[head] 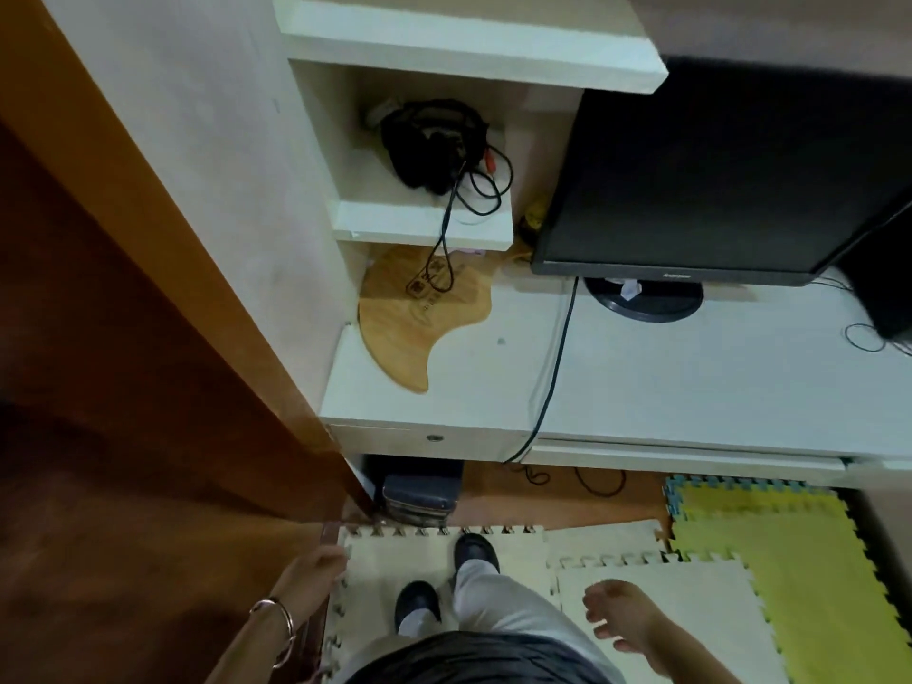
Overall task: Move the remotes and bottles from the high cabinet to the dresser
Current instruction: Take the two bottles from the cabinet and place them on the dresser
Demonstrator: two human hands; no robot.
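The left hand (316, 570) holds the lower edge of the door (148, 387), likely to swing it, while right of the door the right hand (624, 617) hangs loosely open, empty.

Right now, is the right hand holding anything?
No, the right hand is empty, its fingers loosely spread above the cream foam floor mat.

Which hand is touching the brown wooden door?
The left hand, the one with the bracelet, rests on the edge of the door. The right hand hangs free above the cream mat, holding nothing.
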